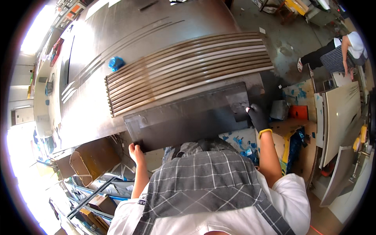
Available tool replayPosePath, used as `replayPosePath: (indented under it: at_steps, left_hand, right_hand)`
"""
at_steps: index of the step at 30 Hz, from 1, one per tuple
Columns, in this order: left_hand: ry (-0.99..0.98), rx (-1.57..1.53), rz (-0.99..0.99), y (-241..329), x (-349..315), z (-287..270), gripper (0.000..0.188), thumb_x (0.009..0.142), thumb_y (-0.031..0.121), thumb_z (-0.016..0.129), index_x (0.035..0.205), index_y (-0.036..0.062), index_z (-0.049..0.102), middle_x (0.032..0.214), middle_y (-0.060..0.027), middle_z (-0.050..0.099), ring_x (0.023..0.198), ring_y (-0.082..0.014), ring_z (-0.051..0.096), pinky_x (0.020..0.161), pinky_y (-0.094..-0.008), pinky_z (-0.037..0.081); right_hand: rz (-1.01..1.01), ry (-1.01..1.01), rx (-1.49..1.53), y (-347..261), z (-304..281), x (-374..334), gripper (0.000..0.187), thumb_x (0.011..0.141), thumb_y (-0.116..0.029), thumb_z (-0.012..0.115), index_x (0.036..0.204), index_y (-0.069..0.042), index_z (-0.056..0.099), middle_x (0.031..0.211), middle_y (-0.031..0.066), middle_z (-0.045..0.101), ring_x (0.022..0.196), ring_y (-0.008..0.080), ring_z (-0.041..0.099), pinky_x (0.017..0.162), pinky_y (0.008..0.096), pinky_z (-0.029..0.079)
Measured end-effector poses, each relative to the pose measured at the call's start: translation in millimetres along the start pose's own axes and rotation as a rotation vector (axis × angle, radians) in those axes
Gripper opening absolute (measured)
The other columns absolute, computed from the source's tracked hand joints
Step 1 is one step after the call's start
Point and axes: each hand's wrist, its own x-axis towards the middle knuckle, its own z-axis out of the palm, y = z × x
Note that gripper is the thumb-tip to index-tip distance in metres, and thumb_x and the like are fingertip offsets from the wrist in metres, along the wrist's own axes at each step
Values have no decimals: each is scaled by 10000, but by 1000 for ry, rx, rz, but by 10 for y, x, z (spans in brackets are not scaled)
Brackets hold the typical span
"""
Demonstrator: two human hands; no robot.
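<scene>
A dark, flat rectangular panel (184,117) spans the space between my two hands, its far edge beside the table's front. My bare left hand (137,153) is closed on its near left corner. At the right edge my right hand (257,117), in a black glove with a yellow cuff, grips the panel with bent fingers. Glossy darker patches show on the panel at its right end. Just beyond it, several long brown and pale strips (184,64) lie side by side on the large metal-topped table (156,29).
A crumpled blue wad (116,63) sits by the strips' left end. Cardboard boxes (96,158) stand at lower left. On the right are a wooden crate (309,145), a grey block (279,110) and leaning pale panels (340,121). Another person (344,51) bends at far right.
</scene>
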Motion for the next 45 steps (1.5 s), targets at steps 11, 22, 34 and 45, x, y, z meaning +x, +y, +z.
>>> replayPosePath:
  at_steps: [11, 22, 34, 45]
  left_hand:
    - [114, -70, 11, -406, 111, 51, 295, 769, 34, 511, 1044, -39, 586, 937, -58, 605, 797, -144, 549, 750, -260, 449]
    - [141, 249, 91, -230, -3, 152, 414, 764, 90, 559, 1159, -29, 526, 1070, -144, 576, 972, -238, 552, 871, -339, 433]
    - [-74, 462, 927, 1264, -650, 1190, 383, 727, 58, 627, 1107, 66, 576, 1134, -115, 574, 1073, -315, 513, 949, -422, 385]
    - [-206, 481, 889, 1331, -828, 1542, 354, 725, 96, 655, 1074, 80, 598, 1150, -120, 539, 1086, -325, 476, 954, -425, 372]
  right_hand:
    - [-66, 200, -136, -138, -38, 20, 293, 822, -304, 599, 916, -27, 603, 896, 189, 632, 866, 365, 599, 750, 423, 463]
    - [49, 102, 524, -599, -200, 415, 152, 850, -203, 591, 779, -70, 612, 657, 55, 606, 575, 188, 582, 552, 292, 473]
    - [290, 35, 983, -673, -278, 501, 113, 815, -129, 652, 780, -27, 620, 640, 68, 610, 446, 126, 501, 408, 230, 387]
    - [292, -25, 891, -695, -273, 529, 131, 808, -150, 610, 753, -31, 613, 615, 66, 596, 473, 131, 541, 445, 231, 441]
